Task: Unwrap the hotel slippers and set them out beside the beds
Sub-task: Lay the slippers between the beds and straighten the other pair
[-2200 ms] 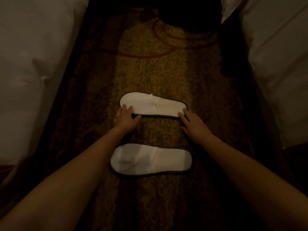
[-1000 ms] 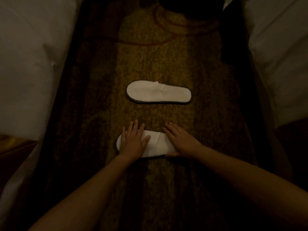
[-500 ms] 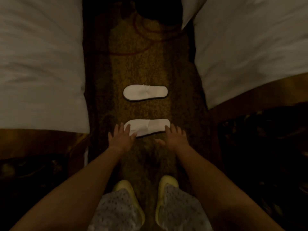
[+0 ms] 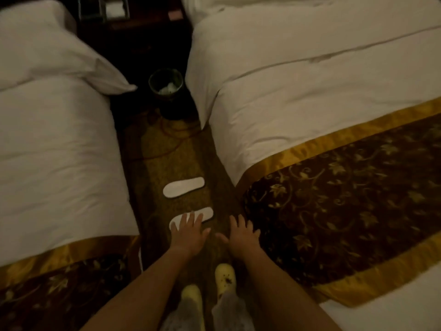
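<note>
The fingers [image 4: 183,222] of the left hand [image 4: 189,232] are held straight and spread apart, and nothing is gripped by them. The right hand [image 4: 241,235] is likewise splayed and empty, its thumb turned toward the left thumb, with a narrow gap between the two.

Under the left fingertips in this view lies the near slipper [image 4: 208,213], white and flat on the patterned carpet [image 4: 152,177]. Only its end to the right of the fingers is exposed, and whether it is touched cannot be told. Beyond the fingertips, well apart from both hands, the far slipper [image 4: 183,187] lies roughly parallel to the first, crosswise in the aisle.

Just beside the right fingertips the dark, gold-edged runner [image 4: 346,199] of the right bed [image 4: 310,99] is seen. The left bed [image 4: 59,151] lies out to the left of the left hand. Far ahead of the fingers, between the beds, a round bin [image 4: 177,78] with pale crumpled contents stands. Behind the wrists, yellow shoes [image 4: 225,278] are visible.
</note>
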`<action>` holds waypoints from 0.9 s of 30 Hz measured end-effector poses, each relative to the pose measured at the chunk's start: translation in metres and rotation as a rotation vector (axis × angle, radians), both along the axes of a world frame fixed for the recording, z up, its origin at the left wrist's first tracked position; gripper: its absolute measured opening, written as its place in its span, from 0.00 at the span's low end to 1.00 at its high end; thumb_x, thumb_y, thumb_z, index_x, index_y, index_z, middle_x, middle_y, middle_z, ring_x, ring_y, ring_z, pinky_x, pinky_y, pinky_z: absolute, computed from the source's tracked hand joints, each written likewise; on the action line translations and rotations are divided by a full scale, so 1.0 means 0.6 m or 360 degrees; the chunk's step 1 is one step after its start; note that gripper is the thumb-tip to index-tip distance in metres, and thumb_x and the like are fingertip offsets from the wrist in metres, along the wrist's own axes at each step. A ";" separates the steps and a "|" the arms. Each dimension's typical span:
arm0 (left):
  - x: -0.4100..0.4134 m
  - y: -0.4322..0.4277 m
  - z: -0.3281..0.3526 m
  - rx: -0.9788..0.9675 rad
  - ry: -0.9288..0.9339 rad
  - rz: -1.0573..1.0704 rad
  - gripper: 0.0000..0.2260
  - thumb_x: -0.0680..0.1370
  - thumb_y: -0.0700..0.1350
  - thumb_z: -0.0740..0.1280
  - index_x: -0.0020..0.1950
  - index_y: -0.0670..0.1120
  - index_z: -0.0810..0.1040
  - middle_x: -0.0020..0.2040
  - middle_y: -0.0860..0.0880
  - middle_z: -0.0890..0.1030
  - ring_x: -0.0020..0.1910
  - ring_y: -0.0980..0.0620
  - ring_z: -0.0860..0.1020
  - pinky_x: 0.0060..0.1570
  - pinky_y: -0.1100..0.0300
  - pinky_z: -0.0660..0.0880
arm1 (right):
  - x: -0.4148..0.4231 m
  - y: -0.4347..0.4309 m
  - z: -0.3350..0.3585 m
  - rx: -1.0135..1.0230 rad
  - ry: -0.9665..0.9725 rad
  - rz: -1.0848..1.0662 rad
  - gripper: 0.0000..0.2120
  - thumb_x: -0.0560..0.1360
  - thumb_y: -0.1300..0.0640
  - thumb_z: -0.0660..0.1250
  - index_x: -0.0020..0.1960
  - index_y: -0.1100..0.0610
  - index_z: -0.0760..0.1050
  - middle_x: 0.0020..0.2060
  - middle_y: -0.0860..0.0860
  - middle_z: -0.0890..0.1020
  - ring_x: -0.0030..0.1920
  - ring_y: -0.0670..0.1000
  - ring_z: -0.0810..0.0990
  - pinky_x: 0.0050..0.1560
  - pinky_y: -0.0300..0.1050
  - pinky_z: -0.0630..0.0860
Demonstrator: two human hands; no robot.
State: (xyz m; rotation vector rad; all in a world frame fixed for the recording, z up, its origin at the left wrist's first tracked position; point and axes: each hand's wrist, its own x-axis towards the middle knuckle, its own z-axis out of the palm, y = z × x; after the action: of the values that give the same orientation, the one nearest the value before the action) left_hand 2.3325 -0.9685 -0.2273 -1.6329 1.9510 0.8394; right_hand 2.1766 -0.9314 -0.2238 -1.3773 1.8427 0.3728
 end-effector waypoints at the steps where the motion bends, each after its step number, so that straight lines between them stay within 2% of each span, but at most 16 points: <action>1: -0.008 0.007 0.018 -0.0009 0.0000 -0.0047 0.27 0.80 0.60 0.46 0.77 0.53 0.47 0.79 0.48 0.46 0.77 0.46 0.42 0.73 0.39 0.43 | -0.013 0.012 0.022 -0.0015 0.0000 -0.0055 0.37 0.75 0.33 0.48 0.76 0.51 0.44 0.77 0.56 0.47 0.76 0.63 0.47 0.71 0.67 0.49; 9: -0.068 0.052 0.137 -0.0066 0.0028 -0.0542 0.26 0.80 0.60 0.47 0.77 0.54 0.48 0.79 0.48 0.49 0.77 0.46 0.46 0.73 0.40 0.46 | -0.112 0.148 0.152 -0.0124 -0.0007 -0.0499 0.36 0.75 0.32 0.47 0.76 0.50 0.44 0.77 0.55 0.48 0.75 0.63 0.49 0.72 0.67 0.50; 15: -0.126 0.156 0.206 0.0058 -0.0019 -0.0897 0.26 0.81 0.58 0.47 0.77 0.51 0.48 0.79 0.46 0.51 0.77 0.44 0.48 0.73 0.40 0.49 | -0.132 0.329 0.205 -0.0209 0.0034 -0.0893 0.36 0.75 0.33 0.50 0.76 0.51 0.48 0.76 0.56 0.56 0.74 0.62 0.57 0.71 0.62 0.59; 19: -0.199 0.245 0.243 0.0059 -0.0034 -0.1198 0.25 0.81 0.57 0.47 0.77 0.51 0.49 0.79 0.47 0.51 0.77 0.43 0.48 0.73 0.40 0.50 | -0.149 0.459 0.240 -0.0258 0.0040 -0.1154 0.36 0.75 0.33 0.51 0.75 0.52 0.50 0.75 0.57 0.58 0.72 0.62 0.60 0.70 0.63 0.60; 23: -0.293 0.335 0.275 -0.0010 -0.0008 -0.1490 0.25 0.81 0.57 0.48 0.77 0.51 0.50 0.78 0.46 0.53 0.77 0.43 0.50 0.72 0.40 0.53 | -0.189 0.587 0.260 -0.0264 0.0091 -0.1392 0.37 0.75 0.32 0.49 0.76 0.52 0.49 0.75 0.57 0.58 0.72 0.62 0.60 0.70 0.62 0.60; 27: -0.393 0.438 0.284 -0.0080 0.0049 -0.1696 0.25 0.80 0.58 0.50 0.75 0.50 0.56 0.76 0.44 0.60 0.75 0.42 0.57 0.71 0.40 0.57 | -0.247 0.704 0.265 -0.0238 0.0128 -0.1622 0.38 0.74 0.31 0.49 0.76 0.52 0.50 0.75 0.56 0.58 0.72 0.62 0.60 0.70 0.61 0.61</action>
State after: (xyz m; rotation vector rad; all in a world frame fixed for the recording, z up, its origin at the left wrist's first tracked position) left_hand 2.0970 -0.7059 -0.0571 -0.3974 2.4151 0.3607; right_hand 2.0286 -0.5093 -0.0650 -0.3648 2.3909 -0.2478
